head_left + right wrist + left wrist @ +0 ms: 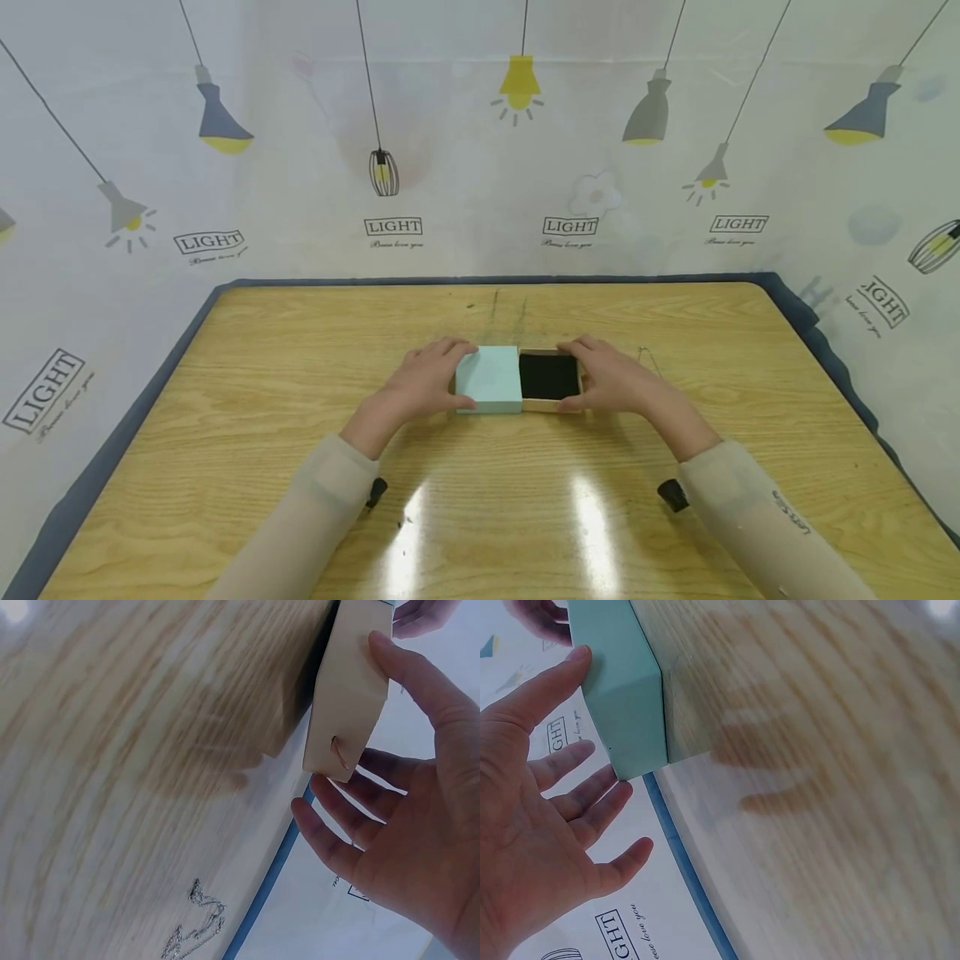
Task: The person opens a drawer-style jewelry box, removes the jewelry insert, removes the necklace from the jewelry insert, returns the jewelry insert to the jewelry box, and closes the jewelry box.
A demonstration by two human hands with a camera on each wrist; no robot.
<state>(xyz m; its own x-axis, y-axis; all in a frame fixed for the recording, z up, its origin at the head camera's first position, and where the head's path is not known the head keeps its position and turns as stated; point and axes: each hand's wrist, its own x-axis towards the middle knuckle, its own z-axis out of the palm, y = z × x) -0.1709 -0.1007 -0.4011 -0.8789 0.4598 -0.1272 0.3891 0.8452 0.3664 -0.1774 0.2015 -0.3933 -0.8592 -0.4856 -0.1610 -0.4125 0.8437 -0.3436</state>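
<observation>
A small mint-green box cover [487, 379] lies on the table, with its beige drawer [538, 406] partly slid out on the right. A black pad [549, 377] lines the drawer. My left hand [420, 383] holds the cover at its left end, thumb on the near side and fingers at the far side. At the drawer's right end, my right hand [611, 379] grips it between thumb and fingers. The right wrist view shows a thin brown pull loop [339, 752] on the drawer's end wall.
A thin silver chain [214, 919] lies on the wooden table [495, 500], just beyond my right wrist. White sheeting printed with lamps [480, 167] rises behind the table and along both sides. Black pieces [672, 495] show beside my sleeve cuffs.
</observation>
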